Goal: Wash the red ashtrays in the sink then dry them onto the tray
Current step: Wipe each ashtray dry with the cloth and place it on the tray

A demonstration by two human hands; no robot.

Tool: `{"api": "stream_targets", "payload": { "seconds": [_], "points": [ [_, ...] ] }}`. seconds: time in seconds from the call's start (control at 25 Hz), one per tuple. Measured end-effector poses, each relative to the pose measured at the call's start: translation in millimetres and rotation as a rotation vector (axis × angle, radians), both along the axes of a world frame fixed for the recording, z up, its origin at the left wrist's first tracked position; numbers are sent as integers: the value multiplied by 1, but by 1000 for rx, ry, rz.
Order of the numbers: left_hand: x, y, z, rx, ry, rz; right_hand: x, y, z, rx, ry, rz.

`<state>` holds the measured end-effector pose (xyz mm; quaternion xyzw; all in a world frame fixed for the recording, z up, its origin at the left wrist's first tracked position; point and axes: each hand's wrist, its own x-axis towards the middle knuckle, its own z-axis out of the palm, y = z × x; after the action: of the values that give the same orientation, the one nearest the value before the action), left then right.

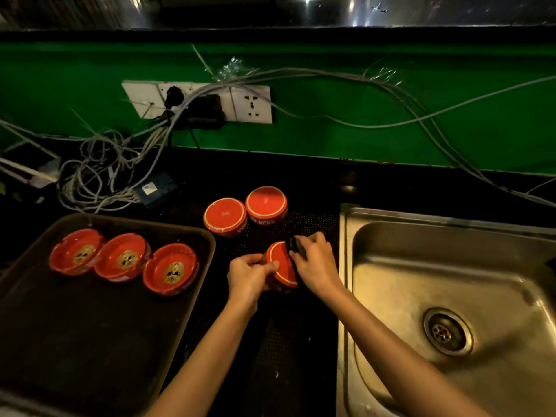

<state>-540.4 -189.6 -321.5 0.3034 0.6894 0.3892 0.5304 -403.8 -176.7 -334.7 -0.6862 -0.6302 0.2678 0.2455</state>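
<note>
Just left of the sink (421, 266), the held ashtray (282, 266) showed only its base; the left hand (248, 276) and right hand (316, 263) covered its sides. The dark thing (296, 246) pinched in the right hand was too dim to identify. The sink ran off the right and bottom edges; farther left, the tray (90, 326) was cut off too.

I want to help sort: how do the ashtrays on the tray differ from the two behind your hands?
The tray ashtrays sit open side up; the back ashtrays lie upside down. The tray ashtrays show a yellow picture; the back ashtrays show bottoms with a white ring. All are red and round.
</note>
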Motion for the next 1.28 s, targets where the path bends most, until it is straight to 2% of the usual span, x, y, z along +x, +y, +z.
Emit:
{"api": "stream_targets", "payload": {
  "seconds": [0.16,0.28,0.36,0.48,0.64,0.72,0.8,0.92,0.96,1.04,1.12,1.2,1.28],
  "points": [
    [-19,-21,5,10,-173,-12,-12,-39,2,-27,-124,184],
    [-21,-23,4,4,-172,3,-23,-66,1,108,46,250],
    [-19,-22,6,12,-160,-21,-24,-56,-3,191,93,234],
    [-17,-22,8,38,-148,-36,-13,-32,-11,175,-21,135],
    [-14,-20,9,18,-152,-8,-16,-64,-20,220,-79,11],
    [-17,-15,6,11,-138,0,-33,-77,-13,245,-7,26],
    [-18,-14,5,12,-116,-25,-38,-66,-9,264,-34,69],
    [-17,-19,8,41,-49,-67,-20,-33,-15,159,-157,40],
    [-17,-18,8,57,-2,-88,-12,-24,-16,102,-117,11],
    [-17,-13,10,91,88,-161,3,-12,-8,27,101,-50],
    [-14,-12,15,115,148,-262,12,-10,10,58,273,-29],
    [-12,-14,21,168,244,-356,15,-17,30,159,218,172],
    [-10,-17,26,245,365,-447,9,-28,37,220,6,378]
  ]
}}
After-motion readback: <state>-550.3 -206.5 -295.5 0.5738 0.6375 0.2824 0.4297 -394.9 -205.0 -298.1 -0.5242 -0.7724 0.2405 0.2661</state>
